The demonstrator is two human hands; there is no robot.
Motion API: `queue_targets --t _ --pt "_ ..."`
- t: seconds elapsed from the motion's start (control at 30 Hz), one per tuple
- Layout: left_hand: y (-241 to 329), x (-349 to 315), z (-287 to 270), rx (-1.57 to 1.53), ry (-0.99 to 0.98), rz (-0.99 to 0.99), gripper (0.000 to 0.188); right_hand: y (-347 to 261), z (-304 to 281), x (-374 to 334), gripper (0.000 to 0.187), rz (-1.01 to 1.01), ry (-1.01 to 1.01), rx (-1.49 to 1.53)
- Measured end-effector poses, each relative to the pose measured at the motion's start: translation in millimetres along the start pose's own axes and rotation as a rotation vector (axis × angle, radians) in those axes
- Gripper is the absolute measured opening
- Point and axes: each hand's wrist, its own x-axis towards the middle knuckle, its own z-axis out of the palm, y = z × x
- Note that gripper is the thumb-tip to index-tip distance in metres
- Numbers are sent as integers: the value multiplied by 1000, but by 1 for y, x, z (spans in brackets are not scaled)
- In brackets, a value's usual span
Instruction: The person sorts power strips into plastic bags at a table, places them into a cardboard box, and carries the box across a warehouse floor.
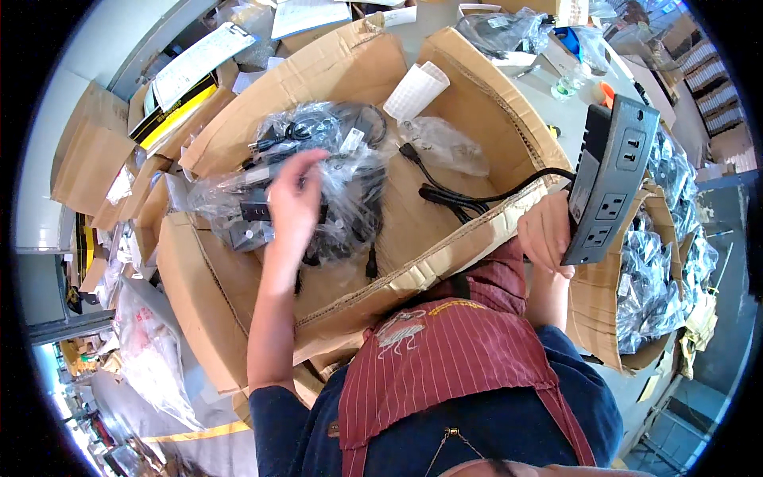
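At the right, my right hand (546, 234) is closed around the lower side of a dark grey power strip (608, 187) with outlets on its face. It is held up over the box's near right edge. Its black cord (501, 188) runs back into the open cardboard box (421, 274), where a plug end lies on the bottom. My left hand (298, 195) is over the left part of the box, its fingers loosely bent and apart. Beneath it lie several power strips in clear plastic bags (342, 171), with black cords showing. Whether the fingers touch the bags is unclear.
A white perforated sheet (416, 91) and an empty-looking plastic bag (445, 143) lie inside the box's far side. Another carton (592, 314) with bagged items stands at right. Cartons and a clipboard (203, 63) are at far left; a white plastic sack (155, 346) is at left.
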Motion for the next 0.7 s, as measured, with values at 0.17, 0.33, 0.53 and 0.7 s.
queue_targets --t 0.17,0.33,0.53,0.7 --pt "20 -21 82 299 -508 313 41 4 11 -22 41 117 18 -79" --pt "16 -20 152 421 -628 758 50 26 44 -90 53 229 84 -202" --pt "18 -26 151 345 -603 630 25 16 89 -75 50 62 531 -191" --pt "70 -24 104 62 -388 246 26 14 120 -67 53 -324 1237 -296"
